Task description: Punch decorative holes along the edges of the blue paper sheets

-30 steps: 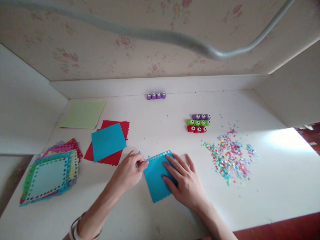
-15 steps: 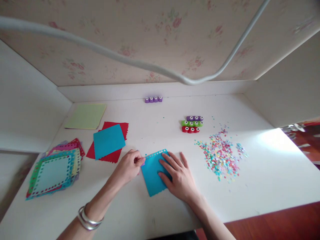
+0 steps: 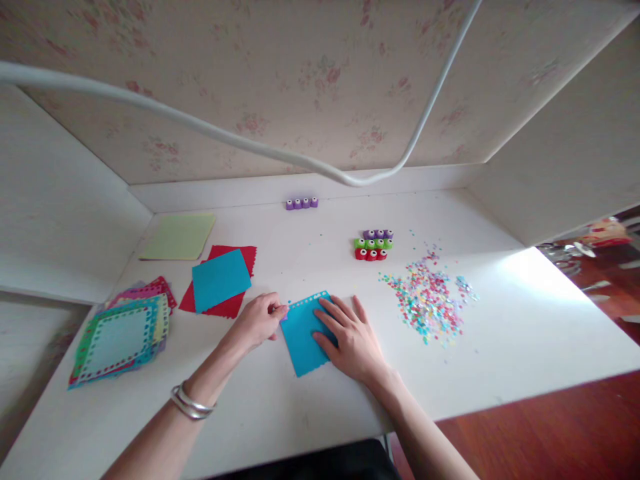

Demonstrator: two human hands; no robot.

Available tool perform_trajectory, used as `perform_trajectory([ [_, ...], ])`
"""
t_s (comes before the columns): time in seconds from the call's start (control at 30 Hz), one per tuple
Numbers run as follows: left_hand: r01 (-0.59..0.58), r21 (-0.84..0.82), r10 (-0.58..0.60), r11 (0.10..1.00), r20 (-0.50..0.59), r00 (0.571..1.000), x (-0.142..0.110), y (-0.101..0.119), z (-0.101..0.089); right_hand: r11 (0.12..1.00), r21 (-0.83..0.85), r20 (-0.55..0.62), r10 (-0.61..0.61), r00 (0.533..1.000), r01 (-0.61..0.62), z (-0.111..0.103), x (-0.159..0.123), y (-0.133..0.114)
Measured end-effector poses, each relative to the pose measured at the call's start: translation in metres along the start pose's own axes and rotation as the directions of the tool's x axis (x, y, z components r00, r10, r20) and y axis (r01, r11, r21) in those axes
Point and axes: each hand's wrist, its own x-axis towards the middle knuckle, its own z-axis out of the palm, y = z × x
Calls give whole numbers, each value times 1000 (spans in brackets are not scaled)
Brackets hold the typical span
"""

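A blue sheet of paper (image 3: 303,340) lies on the white table, a row of punched holes along its far edge and a scalloped near edge. My left hand (image 3: 261,319) is closed at the sheet's far left corner, gripping a small purple craft punch (image 3: 285,313) that the fingers mostly hide. Spread flat, my right hand (image 3: 351,339) presses on the right part of the sheet.
Punched paper sheets (image 3: 117,340) are piled at the left, near red paper (image 3: 225,306) under a blue sheet (image 3: 221,280) and pale green paper (image 3: 177,237). Colourful confetti (image 3: 430,303) is scattered right. Craft punches (image 3: 373,245) stand in rows; purple ones (image 3: 302,204) line the back.
The camera view has shifted and turned a little. My left hand stays at the sheet's corner with the punch, and my right hand stays flat on the paper.
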Motion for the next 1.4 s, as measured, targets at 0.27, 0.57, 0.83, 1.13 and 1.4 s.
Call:
perform_trajectory([
  [0.27,29,8,-29,1000,11,1000,0,3,0,1000,-1,2,7,1000,-7,2,0,0],
  [0.57,31,22,-31,999,-4,1000,-1,7,0,1000,1,-12,2,1000,-2,3,-2,1],
  [0.83,11,36,-11,999,-6,1000,-4,9,0,1000,6,-23,-1,1000,1,5,-3,2],
  [1.13,-29,75,26,997,38,999,-1,4,-5,1000,16,-4,7,1000,-7,3,-3,2],
  [1.4,-89,103,85,991,40,996,0,1,-10,1000,5,6,10,1000,-10,2,-1,1],
])
